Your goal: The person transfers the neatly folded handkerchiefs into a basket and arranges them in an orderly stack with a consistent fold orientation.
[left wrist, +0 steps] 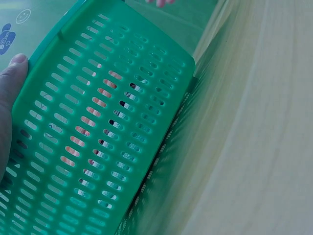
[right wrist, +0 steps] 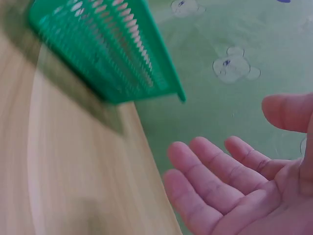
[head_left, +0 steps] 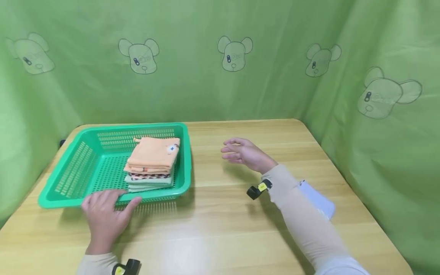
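A green plastic basket (head_left: 187, 162) with slotted walls stands on the left of the table. Inside, towards its right end, lies a stack of folded cloths (head_left: 152, 151), peach on top, with a dark-patterned layer and pale green ones below. My left hand (head_left: 104, 215) grips the basket's near rim, fingers over the edge. In the left wrist view, parts of the cloths (left wrist: 88, 121) show through the slots. My right hand (head_left: 248, 154) hovers over the table to the right of the basket, apart from it. Its fingers (right wrist: 210, 188) are extended and hold nothing.
A flat pale blue object (head_left: 317, 200) lies on the wooden table (head_left: 220, 214), partly behind my right forearm. Green curtains (head_left: 192, 91) with bear-head prints hang behind the table and along its sides.
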`<move>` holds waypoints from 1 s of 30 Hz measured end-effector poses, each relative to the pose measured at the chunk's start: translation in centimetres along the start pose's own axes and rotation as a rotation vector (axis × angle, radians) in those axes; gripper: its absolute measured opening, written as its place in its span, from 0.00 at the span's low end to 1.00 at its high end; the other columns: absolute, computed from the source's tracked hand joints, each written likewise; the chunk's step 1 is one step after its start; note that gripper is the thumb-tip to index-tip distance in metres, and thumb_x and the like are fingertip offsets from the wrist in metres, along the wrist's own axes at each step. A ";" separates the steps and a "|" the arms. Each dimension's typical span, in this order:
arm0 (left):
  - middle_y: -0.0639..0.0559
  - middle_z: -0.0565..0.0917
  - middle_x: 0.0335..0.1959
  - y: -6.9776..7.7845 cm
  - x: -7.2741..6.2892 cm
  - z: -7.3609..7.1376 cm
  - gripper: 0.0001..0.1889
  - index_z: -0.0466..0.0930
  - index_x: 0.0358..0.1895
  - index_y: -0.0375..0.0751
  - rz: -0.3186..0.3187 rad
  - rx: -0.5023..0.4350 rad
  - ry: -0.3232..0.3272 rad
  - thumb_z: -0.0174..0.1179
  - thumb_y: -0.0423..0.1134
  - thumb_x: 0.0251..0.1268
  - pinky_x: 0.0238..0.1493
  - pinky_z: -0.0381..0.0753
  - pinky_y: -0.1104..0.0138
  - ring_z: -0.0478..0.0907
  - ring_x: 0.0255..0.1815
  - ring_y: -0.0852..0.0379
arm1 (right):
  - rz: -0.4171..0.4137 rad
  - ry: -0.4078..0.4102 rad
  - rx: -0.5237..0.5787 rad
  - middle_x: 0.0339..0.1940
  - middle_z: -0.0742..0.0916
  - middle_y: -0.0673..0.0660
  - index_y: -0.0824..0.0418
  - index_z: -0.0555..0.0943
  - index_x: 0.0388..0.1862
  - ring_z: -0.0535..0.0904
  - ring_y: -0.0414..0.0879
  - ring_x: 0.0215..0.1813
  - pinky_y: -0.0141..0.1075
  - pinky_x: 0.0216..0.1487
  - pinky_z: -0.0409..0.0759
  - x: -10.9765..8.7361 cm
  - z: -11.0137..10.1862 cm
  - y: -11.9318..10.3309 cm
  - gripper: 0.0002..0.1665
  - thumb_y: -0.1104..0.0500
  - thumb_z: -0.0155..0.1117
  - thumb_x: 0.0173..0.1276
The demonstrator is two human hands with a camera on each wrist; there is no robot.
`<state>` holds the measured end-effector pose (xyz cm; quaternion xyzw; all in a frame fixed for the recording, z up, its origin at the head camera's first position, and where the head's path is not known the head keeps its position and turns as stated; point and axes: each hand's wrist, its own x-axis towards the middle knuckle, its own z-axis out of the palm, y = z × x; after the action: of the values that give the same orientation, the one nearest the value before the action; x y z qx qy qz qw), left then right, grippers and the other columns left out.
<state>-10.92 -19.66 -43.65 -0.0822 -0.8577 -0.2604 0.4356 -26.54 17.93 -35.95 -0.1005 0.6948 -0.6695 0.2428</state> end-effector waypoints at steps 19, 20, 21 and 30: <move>0.37 0.83 0.29 -0.2 0.2 0.1 0.43 0.81 0.31 0.33 0.039 0.013 0.021 0.47 0.77 0.57 0.48 0.56 0.42 0.73 0.34 0.37 | 0.074 0.124 -0.335 0.66 0.68 0.78 0.74 0.53 0.71 0.68 0.68 0.65 0.54 0.64 0.66 -5.2 -11.1 2.8 0.38 0.53 0.54 0.76; 0.37 0.83 0.29 -0.2 0.3 0.1 0.43 0.81 0.30 0.33 0.042 0.015 0.028 0.47 0.77 0.57 0.47 0.56 0.42 0.73 0.34 0.37 | 0.085 0.125 -0.371 0.65 0.69 0.78 0.75 0.53 0.71 0.69 0.68 0.65 0.54 0.63 0.67 -5.5 -11.7 2.8 0.38 0.53 0.55 0.75; 0.37 0.84 0.29 -0.2 0.3 0.2 0.43 0.82 0.30 0.34 0.044 0.017 0.033 0.46 0.77 0.58 0.47 0.56 0.42 0.73 0.34 0.37 | 0.094 0.130 -0.411 0.64 0.70 0.78 0.74 0.53 0.71 0.70 0.68 0.64 0.54 0.62 0.68 -5.7 -12.4 3.0 0.39 0.53 0.56 0.75; 0.39 0.84 0.29 -0.3 0.1 0.5 0.42 0.82 0.30 0.35 0.047 0.016 0.023 0.46 0.77 0.58 0.47 0.56 0.42 0.73 0.33 0.38 | 0.153 0.032 -0.689 0.51 0.80 0.73 0.78 0.59 0.66 0.81 0.60 0.48 0.47 0.49 0.78 -8.6 -16.5 4.2 0.36 0.56 0.59 0.72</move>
<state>-11.43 -19.68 -43.86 -0.0958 -0.8526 -0.2441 0.4521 -26.10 36.84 -38.57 -0.1138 0.8891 -0.3771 0.2331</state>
